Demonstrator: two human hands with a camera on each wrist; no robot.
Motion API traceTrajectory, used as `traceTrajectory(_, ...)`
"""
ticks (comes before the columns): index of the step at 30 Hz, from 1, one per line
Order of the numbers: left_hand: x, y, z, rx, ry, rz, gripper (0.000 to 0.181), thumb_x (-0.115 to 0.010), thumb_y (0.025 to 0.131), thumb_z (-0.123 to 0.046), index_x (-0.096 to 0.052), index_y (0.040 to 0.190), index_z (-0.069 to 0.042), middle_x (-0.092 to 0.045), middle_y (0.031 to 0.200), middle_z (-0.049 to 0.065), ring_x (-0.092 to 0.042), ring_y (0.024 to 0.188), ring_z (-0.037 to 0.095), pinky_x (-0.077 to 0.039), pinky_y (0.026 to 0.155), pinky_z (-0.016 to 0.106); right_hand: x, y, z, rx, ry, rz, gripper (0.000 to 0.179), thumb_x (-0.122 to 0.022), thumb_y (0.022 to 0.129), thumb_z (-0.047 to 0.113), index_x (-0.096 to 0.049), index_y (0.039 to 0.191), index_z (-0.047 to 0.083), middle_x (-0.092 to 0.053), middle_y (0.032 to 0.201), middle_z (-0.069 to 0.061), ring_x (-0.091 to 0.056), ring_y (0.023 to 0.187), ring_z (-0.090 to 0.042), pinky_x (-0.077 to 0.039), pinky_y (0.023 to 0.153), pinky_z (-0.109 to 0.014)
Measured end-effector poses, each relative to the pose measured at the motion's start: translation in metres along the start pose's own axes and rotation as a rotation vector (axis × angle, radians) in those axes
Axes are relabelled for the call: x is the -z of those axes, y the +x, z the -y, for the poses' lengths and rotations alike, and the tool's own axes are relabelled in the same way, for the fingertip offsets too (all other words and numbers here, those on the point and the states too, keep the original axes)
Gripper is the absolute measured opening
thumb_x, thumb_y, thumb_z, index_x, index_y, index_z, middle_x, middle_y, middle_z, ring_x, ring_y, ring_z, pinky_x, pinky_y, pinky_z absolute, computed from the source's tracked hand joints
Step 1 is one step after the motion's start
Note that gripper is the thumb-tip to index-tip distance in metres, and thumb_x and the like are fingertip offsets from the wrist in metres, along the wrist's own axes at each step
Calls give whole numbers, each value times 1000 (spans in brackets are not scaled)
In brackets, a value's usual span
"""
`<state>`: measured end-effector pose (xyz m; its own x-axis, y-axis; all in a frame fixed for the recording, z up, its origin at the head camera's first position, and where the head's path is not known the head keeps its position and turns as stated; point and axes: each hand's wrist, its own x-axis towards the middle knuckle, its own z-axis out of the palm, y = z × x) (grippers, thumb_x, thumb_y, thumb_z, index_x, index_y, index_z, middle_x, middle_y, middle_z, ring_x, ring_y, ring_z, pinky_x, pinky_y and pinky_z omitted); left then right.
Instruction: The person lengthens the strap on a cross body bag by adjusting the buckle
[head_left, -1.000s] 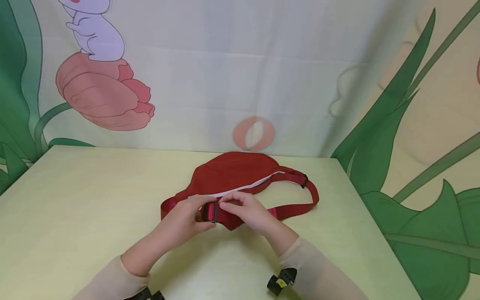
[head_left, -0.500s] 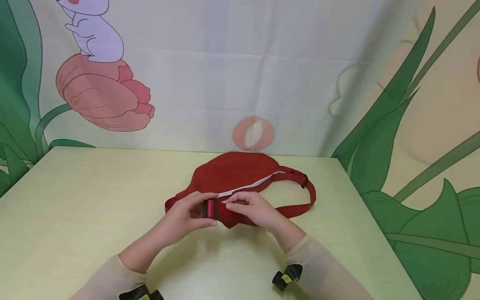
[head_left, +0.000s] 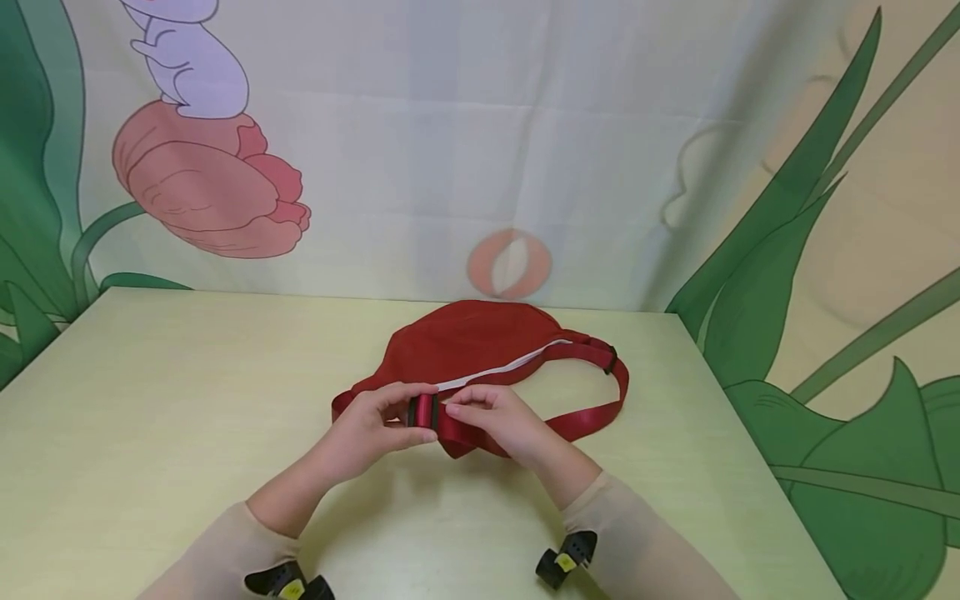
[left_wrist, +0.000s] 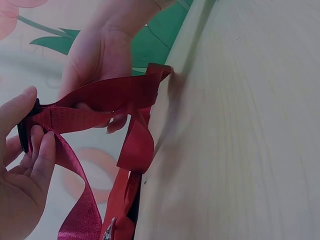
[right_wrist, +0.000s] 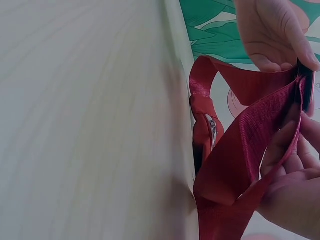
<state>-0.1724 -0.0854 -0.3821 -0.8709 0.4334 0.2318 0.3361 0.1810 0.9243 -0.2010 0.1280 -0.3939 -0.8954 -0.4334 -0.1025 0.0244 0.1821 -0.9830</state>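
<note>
A red waist bag [head_left: 465,342] with a white zip line lies on the table, its strap [head_left: 588,421] looping round on the right. In front of it, my left hand [head_left: 360,433] holds a black slide buckle [head_left: 423,412] by its upper and lower edges, with red webbing threaded through it. My right hand [head_left: 510,421] pinches the webbing just right of the buckle. The left wrist view shows strap layers [left_wrist: 75,117] spreading from the buckle. In the right wrist view a wide strap fold [right_wrist: 235,155] partly hides the right fingers [right_wrist: 290,155].
A second black slider [head_left: 611,360] sits on the strap at the bag's right end. The pale table [head_left: 187,375] ends at a printed curtain [head_left: 390,167] behind. Black wrist cameras [head_left: 566,560] are strapped over both sleeves.
The buckle has risen slightly, and the left thumb and fingers have closed in on its edges. My right hand moved right, then slightly back left. The strap loop at right has drawn in a little.
</note>
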Motion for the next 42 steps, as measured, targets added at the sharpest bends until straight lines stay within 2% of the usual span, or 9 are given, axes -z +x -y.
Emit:
traceTrajectory(7,-5,2,3,8,-32,15,49,-77,76,-11,-60,121,-2,-60,107,10,-63,80,19,-53,68,29,-3,1,0,-6,67,24,26,-59,92,15,-62,108,-5,-64,97,-6,-60,87,-18,-50,78,-30)
traceTrajectory(11,-5,3,4,42,-67,20,48,-76,77,-13,-60,121,-5,-61,104,11,-62,79,20,-53,65,29,-1,0,1,-29,89,40,28,-59,92,17,-61,111,-4,-63,100,-7,-60,90,-19,-50,80,-32)
traceTrajectory(19,-3,4,4,112,-78,-12,47,-76,78,-17,-60,122,-8,-65,99,9,-62,87,24,-53,70,31,6,-1,-1,-65,69,41,27,-60,91,20,-62,110,1,-64,102,-8,-60,91,-21,-50,78,-32)
traceTrajectory(24,-7,6,3,107,-127,12,47,-75,79,-16,-60,123,-7,-66,100,9,-62,88,24,-52,71,31,3,-1,0,-43,106,45,26,-58,93,17,-60,110,-3,-64,99,-7,-61,88,-19,-50,77,-32)
traceTrajectory(28,-7,6,2,103,-126,15,46,-75,79,-15,-60,122,-6,-66,99,10,-62,86,24,-52,71,31,2,-1,2,-42,120,44,27,-57,93,16,-59,111,-4,-65,98,-7,-61,87,-19,-50,78,-31)
traceTrajectory(35,-4,4,4,144,-117,-23,47,-75,80,-16,-59,122,-3,-65,100,9,-62,89,23,-52,72,30,6,-1,2,-84,39,30,29,-60,91,21,-62,112,2,-65,100,-7,-61,88,-19,-50,74,-30)
traceTrajectory(38,-5,5,3,150,-130,-1,49,-75,80,-17,-57,124,-3,-66,100,10,-61,90,23,-52,73,31,5,-2,2,-88,29,25,28,-60,92,21,-62,112,1,-65,99,-7,-60,88,-19,-50,74,-31)
traceTrajectory(42,-8,7,3,125,-130,23,48,-74,81,-16,-58,124,-5,-65,99,10,-61,88,24,-52,73,32,3,-3,5,-77,47,22,28,-58,92,20,-61,112,0,-65,100,-7,-60,89,-19,-49,76,-32)
